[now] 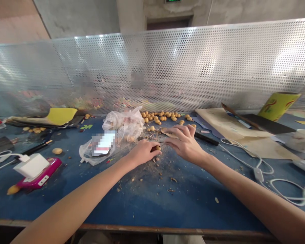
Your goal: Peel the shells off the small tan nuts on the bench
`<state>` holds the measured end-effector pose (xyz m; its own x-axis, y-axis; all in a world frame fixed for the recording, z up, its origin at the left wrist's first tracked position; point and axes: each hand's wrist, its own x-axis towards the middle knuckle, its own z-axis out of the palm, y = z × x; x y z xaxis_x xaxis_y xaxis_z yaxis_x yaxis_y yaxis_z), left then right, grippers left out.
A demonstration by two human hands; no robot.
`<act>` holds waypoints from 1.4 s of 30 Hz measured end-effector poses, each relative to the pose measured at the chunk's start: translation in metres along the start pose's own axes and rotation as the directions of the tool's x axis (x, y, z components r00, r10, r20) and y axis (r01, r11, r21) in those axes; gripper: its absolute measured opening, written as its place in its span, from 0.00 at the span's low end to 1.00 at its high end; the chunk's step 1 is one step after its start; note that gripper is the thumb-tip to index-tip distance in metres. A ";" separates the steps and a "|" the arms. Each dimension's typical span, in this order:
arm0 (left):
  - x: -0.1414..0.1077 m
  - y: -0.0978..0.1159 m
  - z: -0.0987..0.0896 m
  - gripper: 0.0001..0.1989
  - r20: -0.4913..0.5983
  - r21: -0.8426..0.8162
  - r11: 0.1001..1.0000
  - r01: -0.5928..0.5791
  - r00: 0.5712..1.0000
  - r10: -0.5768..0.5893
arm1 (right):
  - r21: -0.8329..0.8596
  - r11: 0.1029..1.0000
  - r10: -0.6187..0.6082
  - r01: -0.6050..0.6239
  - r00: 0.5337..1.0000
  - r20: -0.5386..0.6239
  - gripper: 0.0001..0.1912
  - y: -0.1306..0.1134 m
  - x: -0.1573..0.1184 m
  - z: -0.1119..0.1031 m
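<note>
My left hand is closed around a small tan gourd, held between thumb and fingers above the blue table. A dark spot shows on the gourd's top. Just to the right, my right hand has its fingers stretched out and slightly bent, the tips close to the gourd. A flat brown scrap shows beside the right fingers; whether they touch it I cannot tell. Crumbs and shavings lie under the hands. Behind them, many small gourds are heaped against the perforated metal screen.
A clear plastic bag and a phone lie left of the hands. Further left is a pink power strip with a white plug. On the right are brown paper sheets, white cables and a yellow cylinder.
</note>
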<state>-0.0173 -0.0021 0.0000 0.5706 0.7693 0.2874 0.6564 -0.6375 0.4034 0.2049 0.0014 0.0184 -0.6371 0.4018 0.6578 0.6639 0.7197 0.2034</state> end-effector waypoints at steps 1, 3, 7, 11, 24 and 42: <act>0.000 0.000 0.000 0.13 -0.003 0.005 1.000 -0.001 1.000 0.001 | 0.002 1.000 0.001 -0.001 1.000 0.002 0.08 0.000 0.000 0.001; 0.000 0.001 0.000 0.13 -0.010 0.009 1.000 0.001 1.000 -0.001 | 0.007 1.000 -0.002 0.002 1.000 -0.004 0.09 -0.001 0.000 0.002; -0.001 0.001 -0.001 0.13 -0.005 0.006 1.000 0.003 1.000 -0.003 | 0.013 1.000 0.008 -0.007 0.999 -0.037 0.09 -0.004 0.000 0.004; -0.001 0.000 0.000 0.12 -0.009 0.003 1.000 0.003 1.000 -0.003 | -0.004 1.000 -0.012 0.012 1.000 0.003 0.09 -0.004 -0.002 0.007; 0.000 -0.001 0.001 0.10 -0.028 0.001 1.000 0.007 1.000 -0.007 | 0.054 0.998 -0.034 0.033 0.999 0.016 0.10 -0.004 -0.001 0.005; 0.000 -0.001 0.000 0.09 -0.031 0.007 1.000 0.014 0.999 -0.014 | 0.100 0.995 0.018 -0.021 1.000 0.021 0.11 -0.005 -0.001 0.009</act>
<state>-0.0173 -0.0015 -0.0006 0.5457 0.7792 0.3084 0.6678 -0.6267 0.4016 0.1985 0.0026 0.0104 -0.6330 0.4270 0.6457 0.6343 0.7643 0.1163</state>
